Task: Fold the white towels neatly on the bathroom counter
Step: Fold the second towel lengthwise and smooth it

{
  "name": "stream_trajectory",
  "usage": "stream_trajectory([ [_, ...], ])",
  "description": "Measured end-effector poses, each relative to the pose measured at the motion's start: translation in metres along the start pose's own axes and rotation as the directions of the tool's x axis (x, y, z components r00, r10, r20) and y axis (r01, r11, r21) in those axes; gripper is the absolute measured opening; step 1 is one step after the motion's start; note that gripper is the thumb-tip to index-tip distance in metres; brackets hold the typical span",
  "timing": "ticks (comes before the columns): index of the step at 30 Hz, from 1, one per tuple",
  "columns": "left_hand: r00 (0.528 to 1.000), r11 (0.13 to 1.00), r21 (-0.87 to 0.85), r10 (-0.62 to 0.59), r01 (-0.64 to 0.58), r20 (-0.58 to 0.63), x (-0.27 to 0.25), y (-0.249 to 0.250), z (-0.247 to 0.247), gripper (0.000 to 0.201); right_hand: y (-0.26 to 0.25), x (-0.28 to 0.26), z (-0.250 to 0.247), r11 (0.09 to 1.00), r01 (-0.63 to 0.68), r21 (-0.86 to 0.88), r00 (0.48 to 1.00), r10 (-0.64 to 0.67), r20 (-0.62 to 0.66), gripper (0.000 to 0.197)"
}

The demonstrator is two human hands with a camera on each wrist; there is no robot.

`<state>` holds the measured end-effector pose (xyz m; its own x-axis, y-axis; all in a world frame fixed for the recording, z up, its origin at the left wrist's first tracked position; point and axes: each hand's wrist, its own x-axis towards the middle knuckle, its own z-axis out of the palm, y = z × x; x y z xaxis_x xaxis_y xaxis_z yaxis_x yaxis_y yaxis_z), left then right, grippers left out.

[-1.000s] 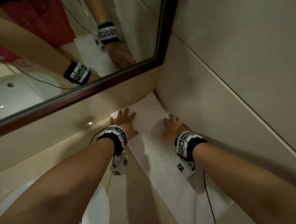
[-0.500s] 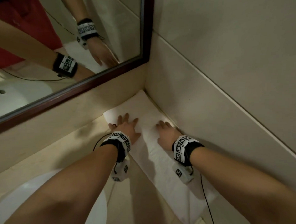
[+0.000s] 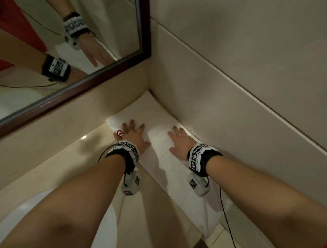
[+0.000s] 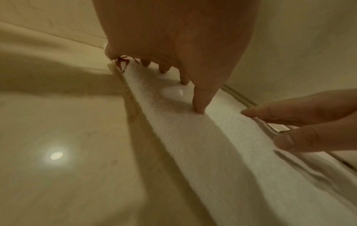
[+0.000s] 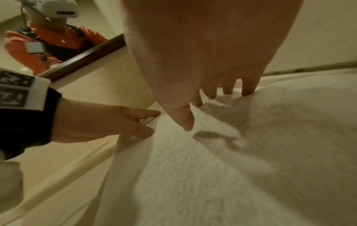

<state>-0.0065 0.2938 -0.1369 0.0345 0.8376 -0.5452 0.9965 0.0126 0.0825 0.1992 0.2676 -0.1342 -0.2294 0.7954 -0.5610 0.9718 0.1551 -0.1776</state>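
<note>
A long white terry towel (image 3: 167, 160), folded into a narrow strip, lies on the glossy beige stone counter (image 3: 71, 164) along the cream wall panel (image 3: 215, 131), its far end at the corner under the dark-framed mirror (image 3: 101, 74). The left hand (image 3: 134, 137) lies flat on the strip's 9 o'clock edge beside a small red embroidered mark (image 3: 119, 133); the right hand (image 3: 180, 143) lies flat at the 3 o'clock edge by the wall. Both hands have fingers (image 4: 199, 100) spread wide and straight, holding nothing.

This looks like smoothing before the next fold. Best to sweep both palms evenly toward 6 o'clock, keeping the long edges parallel and the layers from creeping.

Room is tight at 12 and 3 o'clock; the open side is 9 o'clock, toward the white basin (image 3: 50, 211) at 7.
</note>
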Motion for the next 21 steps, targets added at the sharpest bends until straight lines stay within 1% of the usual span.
stream_trajectory([
  [3,0.999,1.000,0.024,-0.013,0.014,-0.037,-0.013,-0.001,0.008,0.080,0.007,-0.018,0.003,0.999,-0.039,-0.004,0.998,0.039,0.050,0.071],
  [8,0.997,0.998,0.037,-0.042,0.044,-0.061,-0.037,0.003,0.020,0.077,0.021,-0.057,0.011,0.990,-0.116,0.076,0.990,0.109,0.086,0.071],
  [11,0.991,0.994,-0.050,-0.098,0.094,-0.096,-0.050,0.006,0.022,0.068,0.025,-0.080,0.018,0.987,-0.142,0.081,0.986,0.134,0.094,0.067],
  [14,0.985,0.974,-0.165,-0.166,0.155,-0.053,-0.059,0.005,0.027,0.062,0.030,-0.096,0.025,0.982,-0.167,0.083,0.982,0.158,0.105,0.065],
  [16,0.986,0.970,-0.185,-0.167,0.158,-0.031,-0.063,0.007,0.031,0.064,0.032,-0.103,0.030,0.981,-0.182,0.071,0.975,0.170,0.144,0.064],
  [18,0.989,0.975,-0.174,-0.145,0.137,-0.034,-0.068,0.011,0.034,0.070,0.034,-0.107,0.034,0.984,-0.175,0.028,0.972,0.168,0.162,0.067],
  [21,0.996,0.994,-0.077,-0.084,0.082,-0.024,-0.076,0.021,0.042,0.085,0.038,-0.109,0.037,0.990,-0.141,-0.026,0.976,0.143,0.167,0.078],
])
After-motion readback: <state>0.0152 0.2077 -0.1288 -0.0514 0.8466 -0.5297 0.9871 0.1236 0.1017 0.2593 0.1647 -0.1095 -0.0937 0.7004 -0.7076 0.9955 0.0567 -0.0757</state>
